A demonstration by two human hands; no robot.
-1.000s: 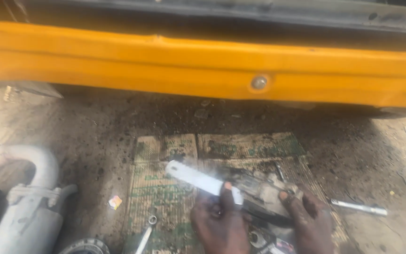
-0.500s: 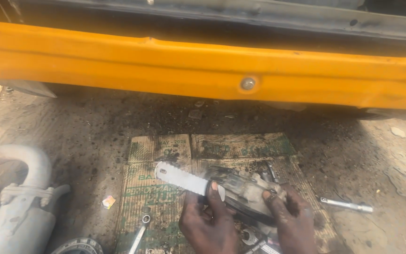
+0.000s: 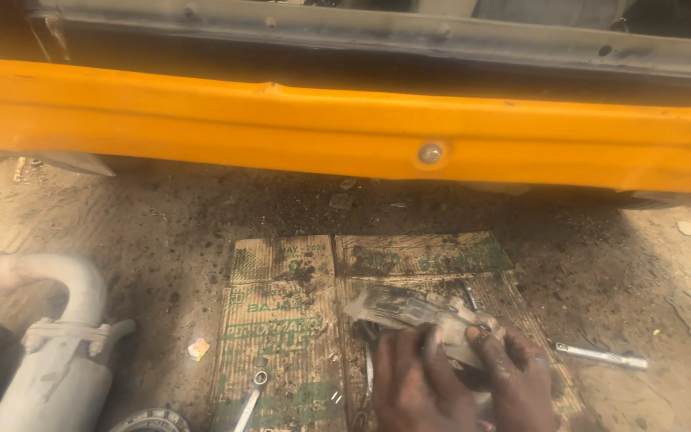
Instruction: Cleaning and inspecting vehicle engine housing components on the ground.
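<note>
Both my hands are low in the head view, over a flattened cardboard sheet (image 3: 281, 304) on the dirt ground. My left hand (image 3: 413, 388) and my right hand (image 3: 517, 376) are closed together on a greasy grey metal part (image 3: 409, 308) that sticks out up and to the left of my fingers. My fingers are dark with grease. The lower side of the part is hidden under my hands.
An orange vehicle sill (image 3: 345, 132) spans the top. A combination spanner (image 3: 249, 400) lies on the cardboard, and a thin metal bar (image 3: 601, 354) lies on the ground to the right. A grey exhaust pipe and canister (image 3: 49, 352) sit at the left, with a bearing ring (image 3: 149, 420) and a small coloured scrap (image 3: 198, 349).
The pale flat strip that stuck out to the left of my hands no longer shows. My hands have closed in over the grey part, and the view has shifted slightly.
</note>
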